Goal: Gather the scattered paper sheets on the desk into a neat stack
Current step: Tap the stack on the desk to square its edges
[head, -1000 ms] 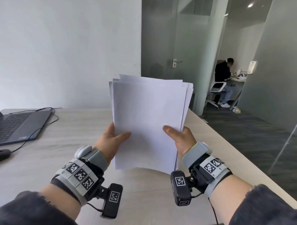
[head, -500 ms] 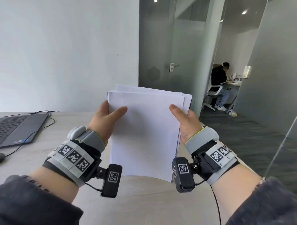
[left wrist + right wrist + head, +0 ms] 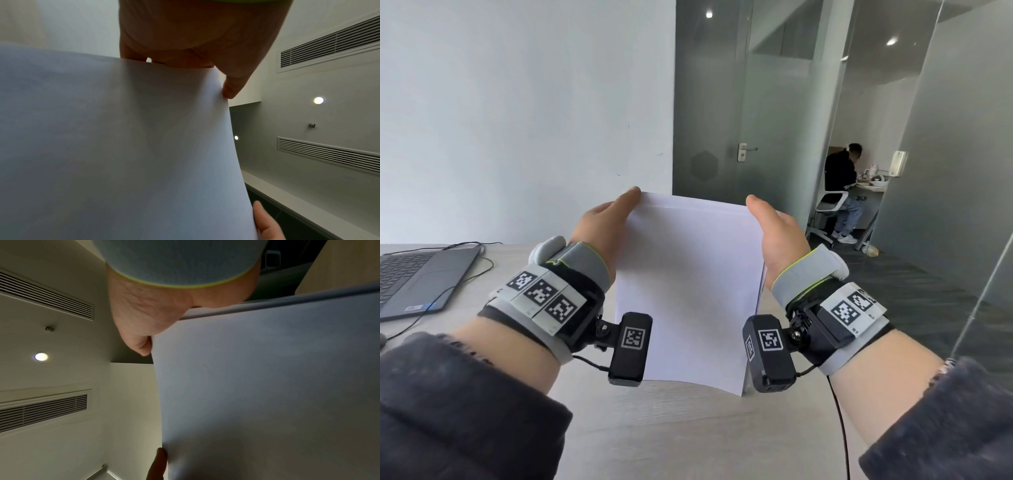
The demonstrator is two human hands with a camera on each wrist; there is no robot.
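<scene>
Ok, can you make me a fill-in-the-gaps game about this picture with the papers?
1. The left hand and the right hand hold up a stack of ____.
2. Its front sheet is plain ____.
3. On the desk, far to the left, lies a grey ____.
4. Far back, a person sits on a ____.
Missing words: paper, white, laptop, chair.

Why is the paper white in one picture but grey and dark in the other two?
Head view: room light hits the front of the paper stack, so it looks bright white. Left wrist and right wrist views: the cameras look up at ceiling lamps, so the paper looks backlit, grey and shadowy.
</scene>
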